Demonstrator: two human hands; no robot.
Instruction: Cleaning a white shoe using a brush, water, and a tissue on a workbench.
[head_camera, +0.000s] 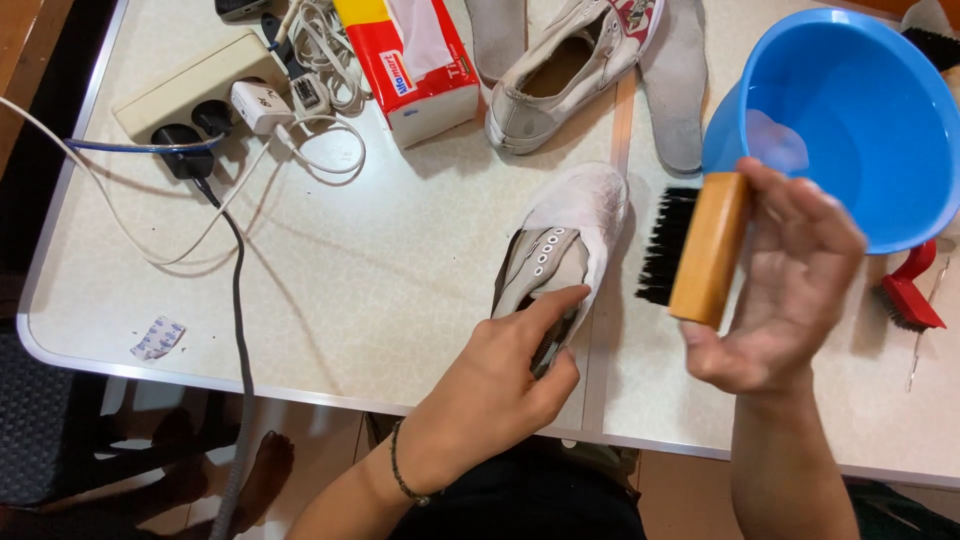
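Observation:
My left hand (505, 375) grips the heel end of a pale laceless canvas shoe (572, 228) that lies on the table with its toe pointing away from me. My right hand (785, 285) holds a wooden-backed brush (700, 247) with black bristles facing left, just right of the shoe and not touching it. A blue plastic basin (860, 120) holding water stands right behind that hand.
A second shoe (570, 70) and two grey insoles (675, 85) lie at the back. A red and white tissue box (415, 60), a power strip (195, 85) with plugs and cables sit back left. A red brush (910, 295) lies at the right. The table's front edge (300, 392) is near.

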